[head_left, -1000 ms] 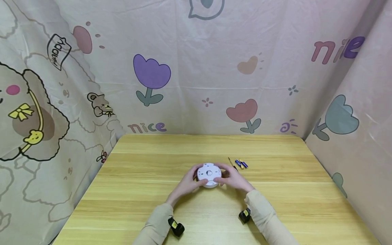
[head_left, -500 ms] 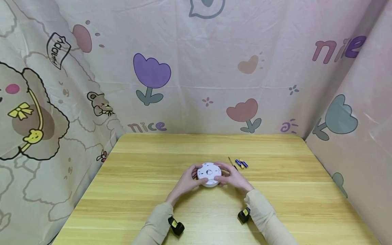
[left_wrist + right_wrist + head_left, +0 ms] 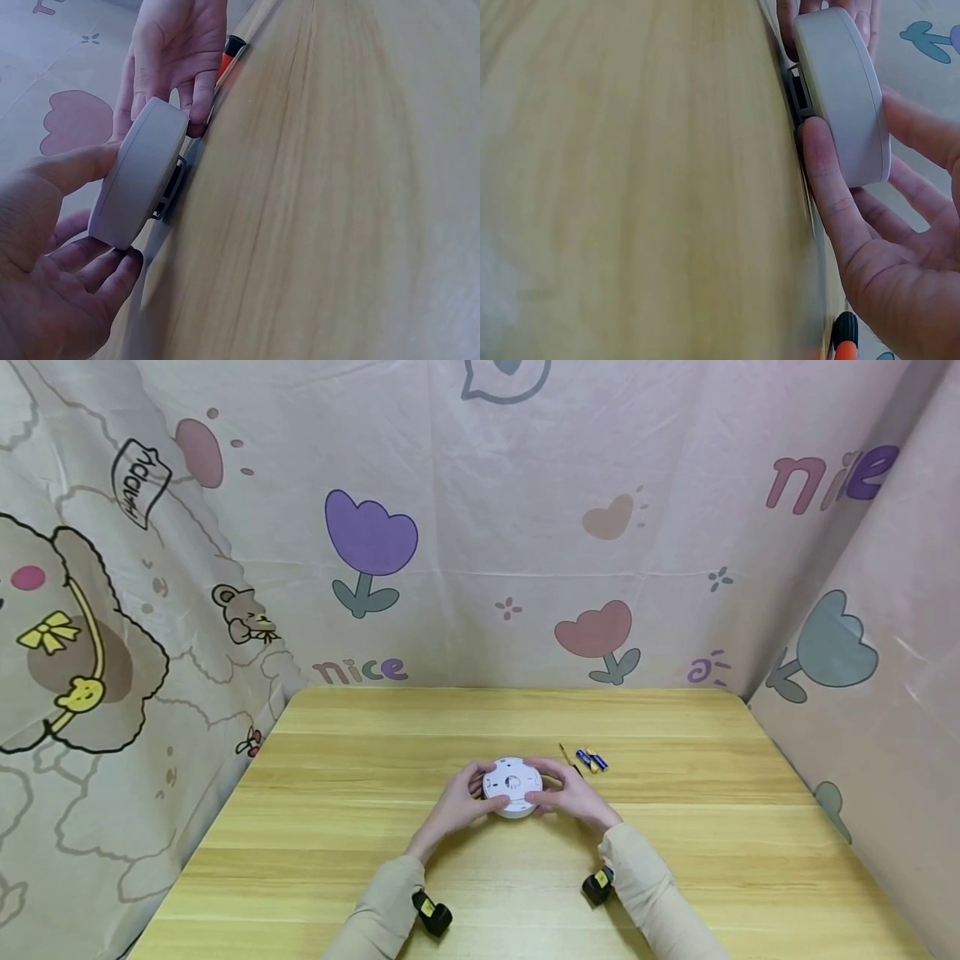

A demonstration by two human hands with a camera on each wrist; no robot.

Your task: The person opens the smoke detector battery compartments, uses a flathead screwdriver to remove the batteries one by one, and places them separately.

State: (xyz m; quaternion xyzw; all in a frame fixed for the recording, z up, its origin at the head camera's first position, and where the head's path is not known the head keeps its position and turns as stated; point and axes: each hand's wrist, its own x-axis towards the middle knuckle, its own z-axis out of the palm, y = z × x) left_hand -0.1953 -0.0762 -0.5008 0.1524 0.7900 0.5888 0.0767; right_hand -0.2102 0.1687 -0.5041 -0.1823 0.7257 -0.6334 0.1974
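Note:
A round white device (image 3: 512,787), which looks like a smoke detector, is held between both hands a little above the table. Its flat face with slots and a central hole is turned up. My left hand (image 3: 459,799) grips the left side, thumb on the top face and fingers round the rim. From the right, my right hand (image 3: 570,795) grips it the same way. In the left wrist view, the device's smooth side wall (image 3: 142,172) shows, and a dark slotted part (image 3: 171,189) sticks out below it.
Beyond the right hand lies a screwdriver (image 3: 567,757), its orange and black handle (image 3: 231,56) seen in the left wrist view. Blue-and-gold batteries (image 3: 584,762) lie beside it. The wooden table (image 3: 360,760) meets a printed curtain (image 3: 465,627) at the back and sides.

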